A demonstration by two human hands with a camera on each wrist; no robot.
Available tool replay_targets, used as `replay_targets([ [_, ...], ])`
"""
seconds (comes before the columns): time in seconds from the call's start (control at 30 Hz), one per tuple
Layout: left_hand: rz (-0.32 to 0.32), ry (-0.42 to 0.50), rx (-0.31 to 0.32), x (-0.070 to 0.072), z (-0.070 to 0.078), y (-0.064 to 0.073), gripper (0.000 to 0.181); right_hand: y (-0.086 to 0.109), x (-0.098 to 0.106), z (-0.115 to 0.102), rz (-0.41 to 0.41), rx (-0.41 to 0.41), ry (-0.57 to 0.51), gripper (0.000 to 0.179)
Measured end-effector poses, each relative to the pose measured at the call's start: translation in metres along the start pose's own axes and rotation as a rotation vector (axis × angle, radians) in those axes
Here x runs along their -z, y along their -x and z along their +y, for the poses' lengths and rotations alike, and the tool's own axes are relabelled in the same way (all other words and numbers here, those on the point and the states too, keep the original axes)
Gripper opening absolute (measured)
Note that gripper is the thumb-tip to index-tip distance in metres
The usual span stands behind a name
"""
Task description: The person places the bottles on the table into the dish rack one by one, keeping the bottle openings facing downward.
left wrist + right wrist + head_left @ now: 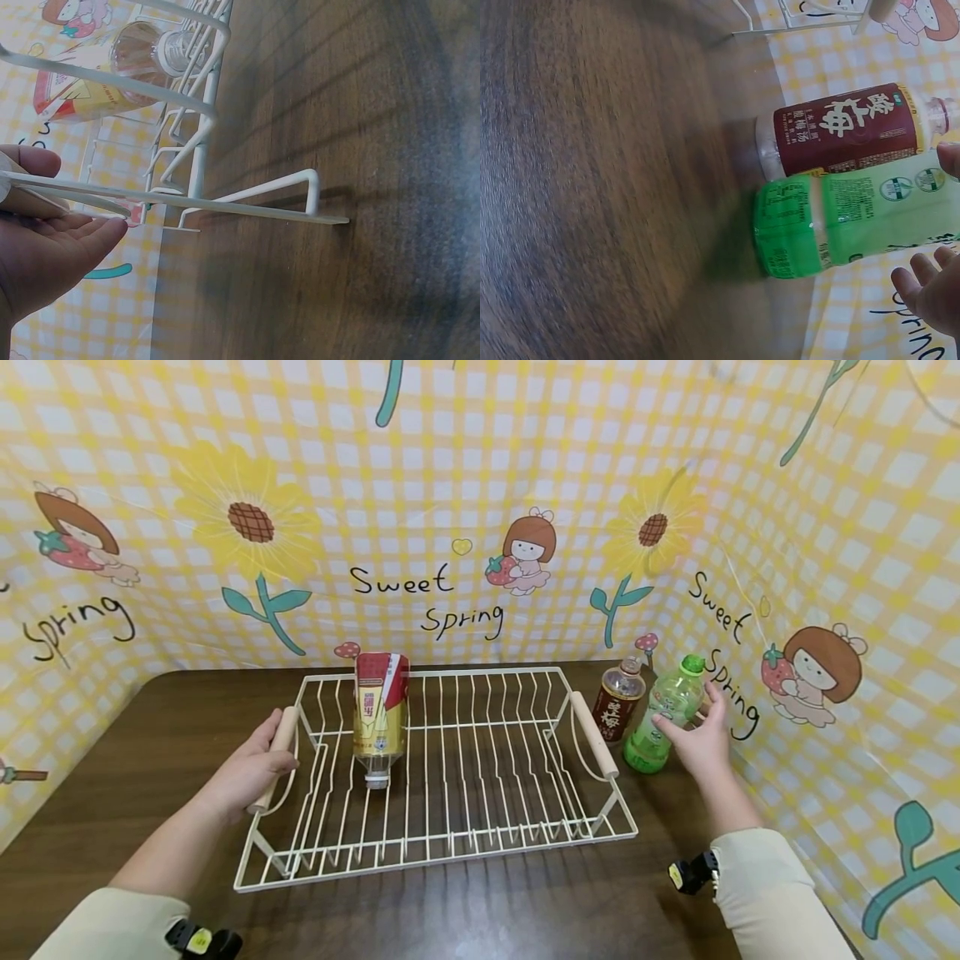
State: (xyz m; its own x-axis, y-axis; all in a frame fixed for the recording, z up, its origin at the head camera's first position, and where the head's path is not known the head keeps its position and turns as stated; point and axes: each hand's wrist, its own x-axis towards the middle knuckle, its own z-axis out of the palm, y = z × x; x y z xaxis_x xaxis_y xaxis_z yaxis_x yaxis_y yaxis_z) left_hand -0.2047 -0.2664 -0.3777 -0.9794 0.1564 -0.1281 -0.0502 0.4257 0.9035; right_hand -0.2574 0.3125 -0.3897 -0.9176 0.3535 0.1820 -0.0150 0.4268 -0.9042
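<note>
My left hand [243, 777] grips the wooden handle [283, 735] of a white wire dish rack [442, 862], its thumb over the handle. In the left wrist view its fingers reach under that handle. Inside the rack, a red-and-yellow labelled bottle [381, 714] lies with its neck pointing toward me. My right hand [705, 739] is around a green bottle [647, 752] that stands on the table. The thumb overlaps the bottle, while the fingers spread beside it, with a gap showing in the right wrist view. Close beside it stands a bottle with a dark red label [847, 127].
The rack's other wooden handle [595, 735] is to the left of the two standing bottles. A brown wood-grain table [465, 910] carries everything. Yellow checked cloth [480, 460] hangs behind and along the right side, close to my right hand.
</note>
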Motion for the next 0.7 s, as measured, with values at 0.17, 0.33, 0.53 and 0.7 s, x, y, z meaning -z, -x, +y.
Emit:
replay_targets([
  [0.17,0.004,0.002,0.007,0.001,0.000,0.001,0.091,-0.002,-0.004,0.003,0.018,-0.024,0.004,0.099],
  [0.33,0.009,-0.009,0.017,0.001,0.002,0.000,0.091,-0.001,-0.005,0.001,0.033,-0.033,0.002,0.096],
  [0.53,0.009,-0.006,0.014,0.001,0.002,0.000,0.091,-0.001,-0.002,-0.006,0.051,-0.028,-0.023,0.095],
  [0.7,0.004,-0.007,0.020,0.000,0.000,-0.001,0.091,0.000,0.000,-0.015,0.052,-0.006,-0.019,0.095],
])
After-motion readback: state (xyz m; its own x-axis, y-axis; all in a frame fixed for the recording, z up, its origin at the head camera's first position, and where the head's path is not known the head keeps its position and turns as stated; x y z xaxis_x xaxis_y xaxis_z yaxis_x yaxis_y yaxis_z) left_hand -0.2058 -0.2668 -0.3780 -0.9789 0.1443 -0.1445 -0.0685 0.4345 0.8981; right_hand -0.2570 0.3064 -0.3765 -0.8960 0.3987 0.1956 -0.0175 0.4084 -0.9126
